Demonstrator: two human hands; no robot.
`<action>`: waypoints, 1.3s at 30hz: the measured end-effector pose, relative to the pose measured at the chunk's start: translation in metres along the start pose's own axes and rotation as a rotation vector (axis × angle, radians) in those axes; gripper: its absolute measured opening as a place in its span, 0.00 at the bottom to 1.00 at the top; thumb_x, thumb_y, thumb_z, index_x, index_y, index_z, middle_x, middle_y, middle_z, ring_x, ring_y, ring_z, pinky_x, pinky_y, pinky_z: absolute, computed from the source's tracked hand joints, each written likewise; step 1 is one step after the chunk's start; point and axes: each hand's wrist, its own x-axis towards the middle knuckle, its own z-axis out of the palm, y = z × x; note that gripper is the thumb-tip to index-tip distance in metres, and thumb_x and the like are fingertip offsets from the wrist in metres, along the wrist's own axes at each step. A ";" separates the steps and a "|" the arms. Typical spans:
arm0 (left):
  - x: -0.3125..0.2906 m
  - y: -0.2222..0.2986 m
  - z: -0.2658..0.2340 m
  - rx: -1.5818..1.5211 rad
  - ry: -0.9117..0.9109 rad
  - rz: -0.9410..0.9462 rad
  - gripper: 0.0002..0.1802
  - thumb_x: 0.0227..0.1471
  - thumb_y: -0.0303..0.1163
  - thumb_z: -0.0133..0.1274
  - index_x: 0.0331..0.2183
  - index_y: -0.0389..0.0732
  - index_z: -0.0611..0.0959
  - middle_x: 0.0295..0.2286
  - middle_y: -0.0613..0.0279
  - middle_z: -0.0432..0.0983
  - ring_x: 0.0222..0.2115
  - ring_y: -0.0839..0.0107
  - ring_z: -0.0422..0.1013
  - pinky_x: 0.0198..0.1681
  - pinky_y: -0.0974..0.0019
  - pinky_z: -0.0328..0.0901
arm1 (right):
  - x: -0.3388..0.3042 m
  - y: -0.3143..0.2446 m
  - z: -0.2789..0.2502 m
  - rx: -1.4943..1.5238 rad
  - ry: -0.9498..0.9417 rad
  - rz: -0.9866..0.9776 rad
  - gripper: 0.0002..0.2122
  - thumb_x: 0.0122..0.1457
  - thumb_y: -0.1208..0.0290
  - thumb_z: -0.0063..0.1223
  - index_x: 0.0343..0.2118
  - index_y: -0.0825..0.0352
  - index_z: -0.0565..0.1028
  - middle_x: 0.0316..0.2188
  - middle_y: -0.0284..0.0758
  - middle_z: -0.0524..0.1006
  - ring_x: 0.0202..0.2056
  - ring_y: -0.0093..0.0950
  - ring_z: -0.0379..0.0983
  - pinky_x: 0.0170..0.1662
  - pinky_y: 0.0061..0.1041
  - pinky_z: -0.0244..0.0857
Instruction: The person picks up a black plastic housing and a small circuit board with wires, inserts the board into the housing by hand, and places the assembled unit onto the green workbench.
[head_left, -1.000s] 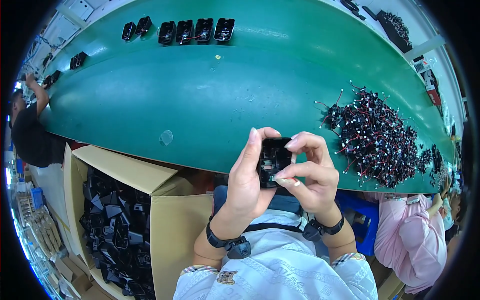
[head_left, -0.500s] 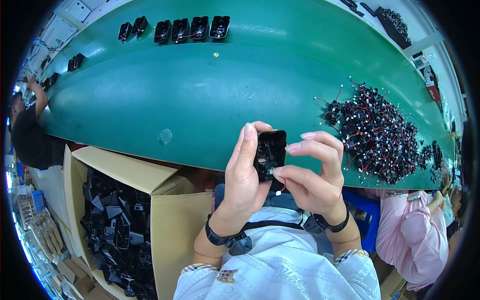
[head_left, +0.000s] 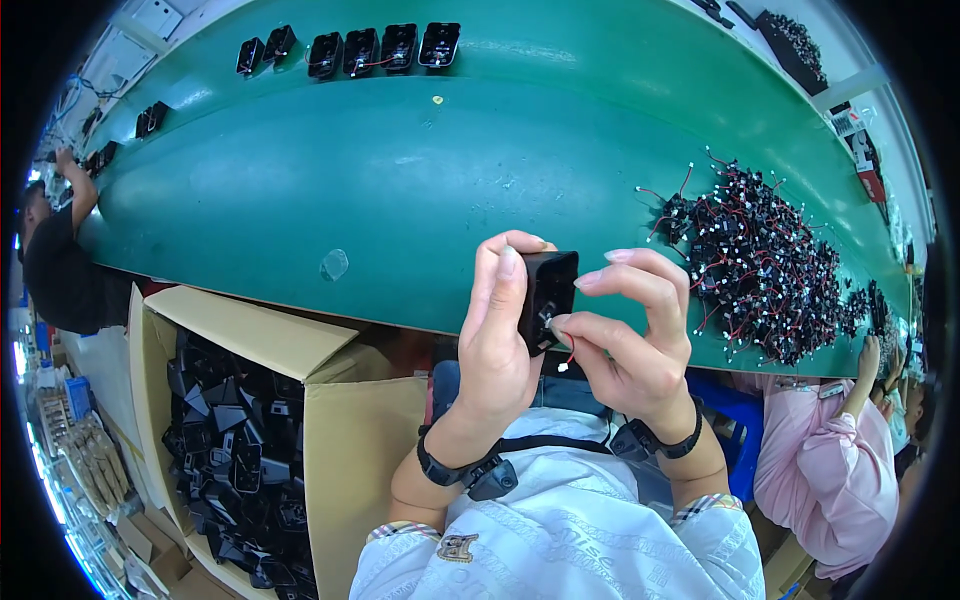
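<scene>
My left hand (head_left: 497, 325) grips a black plastic housing (head_left: 549, 290), tilted with its hollow side turned toward my right hand. My right hand (head_left: 645, 335) has its thumb and index finger pinched at the lower inner edge of the housing. From that pinch hangs a short red wire with a white connector (head_left: 563, 367) at its end. The small part between those fingertips is mostly covered; the other fingers are raised and curved beside the housing.
A heap of small black parts with red wires (head_left: 765, 265) lies on the green table (head_left: 330, 170) at right. Several black housings (head_left: 400, 48) line the far side. An open cardboard box (head_left: 365, 440) of black housings stands at lower left. People sit at both sides.
The housing has turned, so less of its inside shows. Both hands have shifted slightly right, and the right fingers stay pinched at its lower edge.
</scene>
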 end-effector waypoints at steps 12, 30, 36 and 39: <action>-0.001 -0.003 -0.012 -0.196 0.020 -0.062 0.17 0.69 0.41 0.44 0.50 0.39 0.71 0.42 0.51 0.76 0.39 0.60 0.76 0.43 0.61 0.73 | 0.003 -0.010 -0.001 0.058 -0.149 0.160 0.18 0.37 0.73 0.71 0.36 0.65 0.82 0.61 0.48 0.67 0.58 0.51 0.67 0.57 0.43 0.67; 0.009 0.021 -0.028 0.457 -0.061 0.096 0.18 0.63 0.42 0.56 0.37 0.35 0.74 0.31 0.60 0.76 0.29 0.77 0.76 0.28 0.74 0.73 | -0.012 0.020 0.027 1.412 -0.053 0.965 0.30 0.43 0.47 0.75 0.40 0.70 0.80 0.56 0.55 0.70 0.57 0.43 0.69 0.62 0.44 0.62; 0.030 0.012 -0.058 0.467 0.060 0.157 0.17 0.63 0.41 0.57 0.36 0.36 0.76 0.26 0.64 0.77 0.26 0.78 0.76 0.27 0.72 0.70 | 0.059 0.048 0.034 0.508 -0.115 0.294 0.14 0.49 0.65 0.71 0.32 0.69 0.79 0.55 0.51 0.74 0.58 0.42 0.70 0.61 0.40 0.62; 0.037 -0.001 -0.075 0.724 0.211 0.314 0.08 0.61 0.29 0.55 0.36 0.34 0.77 0.27 0.60 0.78 0.25 0.75 0.75 0.28 0.70 0.71 | 0.132 0.107 0.076 -0.164 -0.060 0.048 0.14 0.46 0.64 0.73 0.31 0.68 0.83 0.52 0.45 0.77 0.51 0.43 0.75 0.55 0.34 0.68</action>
